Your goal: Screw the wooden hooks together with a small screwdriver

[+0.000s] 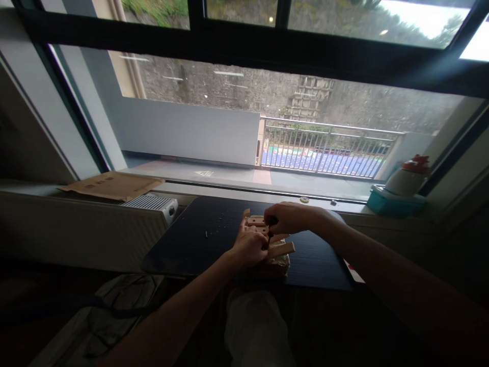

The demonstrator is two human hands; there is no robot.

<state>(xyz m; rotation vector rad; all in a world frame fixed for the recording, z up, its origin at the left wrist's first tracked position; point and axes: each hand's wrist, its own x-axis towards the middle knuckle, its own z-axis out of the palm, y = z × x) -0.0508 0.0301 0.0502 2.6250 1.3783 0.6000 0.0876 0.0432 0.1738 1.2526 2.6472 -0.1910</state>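
Near the middle of the dark table, light wooden pieces with holes, among them a wooden bar [281, 250], rest on a worn block [280, 268]. My left hand [249, 247] is closed around the wooden pieces, with its fingertips beside the shaft of a dark tool. That tool looks like a screwdriver [269, 237] and stands roughly upright, tip down at the wood. From above, my right hand [284, 218] grips its dark handle. The tip is hidden by my left fingers. A small screw-like piece [207, 234] lies on the table to the left.
The black table [179, 244] stands against a window sill. A brown paper envelope [114, 186] lies left, by a white radiator [153, 204]. On the right sill a bottle [407, 178] stands on a teal box [393, 201]. A tape roll [304, 199] sits on the sill.
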